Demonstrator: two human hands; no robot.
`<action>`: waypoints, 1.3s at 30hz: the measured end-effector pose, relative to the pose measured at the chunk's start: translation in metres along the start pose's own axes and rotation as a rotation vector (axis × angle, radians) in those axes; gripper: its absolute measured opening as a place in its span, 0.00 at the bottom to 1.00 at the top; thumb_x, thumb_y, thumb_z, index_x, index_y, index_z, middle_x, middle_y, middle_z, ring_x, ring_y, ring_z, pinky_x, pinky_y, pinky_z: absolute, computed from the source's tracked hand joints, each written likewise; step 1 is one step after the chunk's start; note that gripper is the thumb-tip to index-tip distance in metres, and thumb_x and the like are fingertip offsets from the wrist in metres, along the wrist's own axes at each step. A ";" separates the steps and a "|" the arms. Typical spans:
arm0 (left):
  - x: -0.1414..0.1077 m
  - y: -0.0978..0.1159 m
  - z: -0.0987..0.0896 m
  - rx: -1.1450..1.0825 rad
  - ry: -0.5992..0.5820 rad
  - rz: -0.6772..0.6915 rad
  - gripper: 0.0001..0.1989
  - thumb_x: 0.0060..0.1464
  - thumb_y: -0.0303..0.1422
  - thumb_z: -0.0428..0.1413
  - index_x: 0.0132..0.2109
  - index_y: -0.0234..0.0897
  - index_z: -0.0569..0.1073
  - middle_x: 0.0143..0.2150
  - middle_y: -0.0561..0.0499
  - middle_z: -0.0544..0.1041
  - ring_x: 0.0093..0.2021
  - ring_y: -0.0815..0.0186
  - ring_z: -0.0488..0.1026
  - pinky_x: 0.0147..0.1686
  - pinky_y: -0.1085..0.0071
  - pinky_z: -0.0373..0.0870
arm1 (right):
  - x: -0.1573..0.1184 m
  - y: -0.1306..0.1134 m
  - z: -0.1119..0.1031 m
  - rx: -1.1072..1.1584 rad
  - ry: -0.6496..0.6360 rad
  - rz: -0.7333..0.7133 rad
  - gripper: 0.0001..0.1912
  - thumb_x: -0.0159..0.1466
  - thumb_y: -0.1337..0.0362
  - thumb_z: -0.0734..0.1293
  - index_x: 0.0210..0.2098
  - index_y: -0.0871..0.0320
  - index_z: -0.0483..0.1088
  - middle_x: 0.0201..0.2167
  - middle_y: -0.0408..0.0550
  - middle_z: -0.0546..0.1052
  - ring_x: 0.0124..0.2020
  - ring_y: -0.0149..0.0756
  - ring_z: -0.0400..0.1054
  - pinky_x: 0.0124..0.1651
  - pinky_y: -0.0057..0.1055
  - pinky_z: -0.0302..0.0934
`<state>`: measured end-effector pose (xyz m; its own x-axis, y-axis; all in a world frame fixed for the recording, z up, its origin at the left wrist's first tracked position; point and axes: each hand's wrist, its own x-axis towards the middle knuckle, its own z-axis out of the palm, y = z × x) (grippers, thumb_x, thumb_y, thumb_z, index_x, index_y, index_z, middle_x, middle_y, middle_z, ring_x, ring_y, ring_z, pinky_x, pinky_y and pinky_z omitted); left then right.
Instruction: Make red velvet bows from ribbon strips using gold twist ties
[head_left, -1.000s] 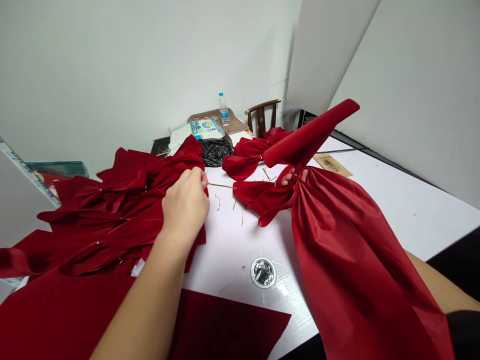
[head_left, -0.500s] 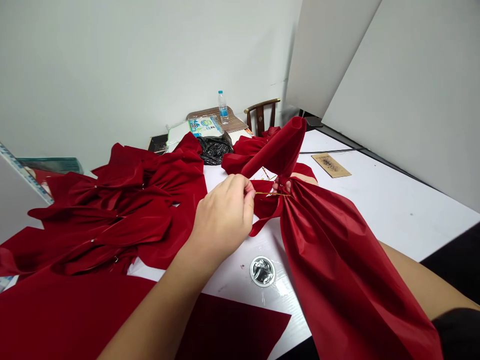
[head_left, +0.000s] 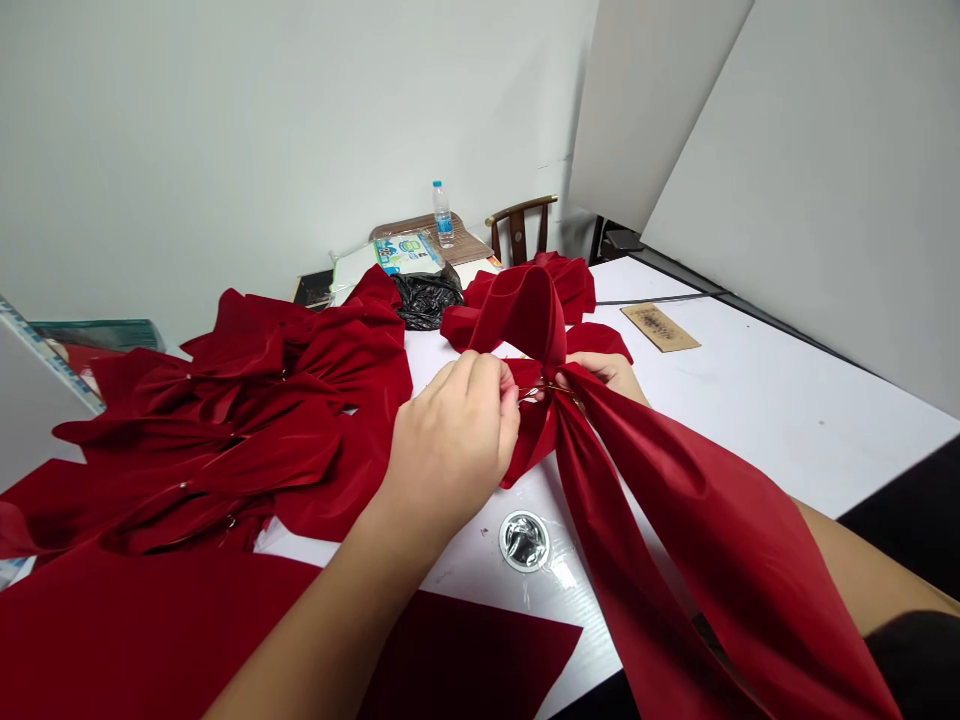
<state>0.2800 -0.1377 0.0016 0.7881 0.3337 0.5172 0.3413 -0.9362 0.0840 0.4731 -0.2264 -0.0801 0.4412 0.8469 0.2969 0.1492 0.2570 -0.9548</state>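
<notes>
The left hand (head_left: 450,450) is closed, finger and thumb pinching one thin gold wire (head_left: 544,387) at the gathered waist of one red bow (head_left: 525,320), while the right hand (head_left: 607,372) grips that waist from behind, at centre right over the white table (head_left: 750,430). The bow has an upright velvet loop and two long, smooth tails (head_left: 720,540) running to the lower right. A heap of several crumpled velvet bows (head_left: 225,420) fills the left side, one more bow (head_left: 574,285) lies just behind the hands, and one crinkled black plastic bag (head_left: 427,298) and one clear water bottle (head_left: 443,215) sit at upper centre.
</notes>
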 end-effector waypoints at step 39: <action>0.002 -0.004 0.026 -0.502 -0.166 -0.044 0.06 0.63 0.30 0.58 0.35 0.38 0.73 0.35 0.54 0.80 0.33 0.67 0.74 0.34 0.70 0.65 | 0.001 -0.001 0.009 0.111 -0.118 0.011 0.18 0.50 0.53 0.81 0.32 0.60 0.80 0.30 0.46 0.80 0.30 0.33 0.72 0.37 0.28 0.68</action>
<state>0.2938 -0.1307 -0.0194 0.8627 0.3492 0.3657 0.1211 -0.8448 0.5211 0.4657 -0.2219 -0.0785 0.3344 0.8971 0.2889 0.0433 0.2915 -0.9556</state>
